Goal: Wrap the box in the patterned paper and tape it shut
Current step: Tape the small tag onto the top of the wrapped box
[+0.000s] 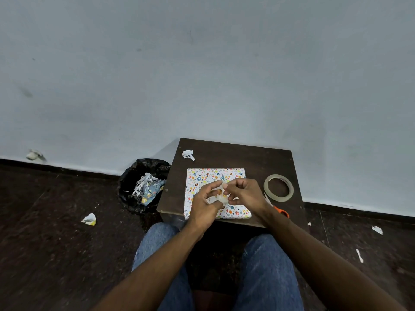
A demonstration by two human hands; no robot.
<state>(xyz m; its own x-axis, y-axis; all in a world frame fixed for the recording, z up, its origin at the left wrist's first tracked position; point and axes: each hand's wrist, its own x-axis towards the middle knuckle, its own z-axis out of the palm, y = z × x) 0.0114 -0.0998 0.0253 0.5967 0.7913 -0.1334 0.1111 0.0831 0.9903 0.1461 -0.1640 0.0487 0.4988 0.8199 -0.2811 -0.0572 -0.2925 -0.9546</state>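
Clear tape strip (219, 194), limp and sticky, is pinched by left hand (205, 204) and right hand (243, 194) over the stiff wrapped box (202, 176); hold its ends.

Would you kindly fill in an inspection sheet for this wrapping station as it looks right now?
Surface: small dark wooden table against a pale wall.
Job's things: box fully covered in patterned paper; tape roll lying flat to its right; a clear tape piece between both hands.
Clutter: paper scrap at the far left corner; orange-handled scissors partly hidden by the right wrist.
Grippers: left hand and right hand pinch the tape piece over the box.
Cables: nothing seen.
Surroundings: black-lined bin of paper offcuts; scraps on the dark floor.
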